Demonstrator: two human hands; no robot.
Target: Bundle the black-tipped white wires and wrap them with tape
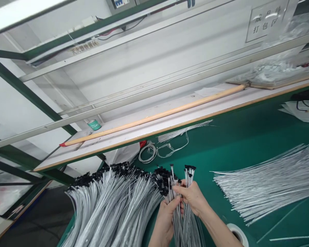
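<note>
My left hand (166, 219) and my right hand (194, 198) both close around one bundle of grey cables with black tips (186, 178), held upright over the green table (247, 151). The left hand grips lower on the bundle, the right hand a little higher, fingers wrapped round the cables. Just to the left lies a large heap of the same black-tipped cables (113, 202), its tips touching the held bundle.
A fan of bare grey wires (270, 181) lies at the right. A white tape roll (238, 233) sits by my right forearm. A coiled wire (149, 152) and a smaller wire bunch (185, 130) lie near the shelf (134, 133), which carries a long wooden stick (157, 116) and a green can (94, 125).
</note>
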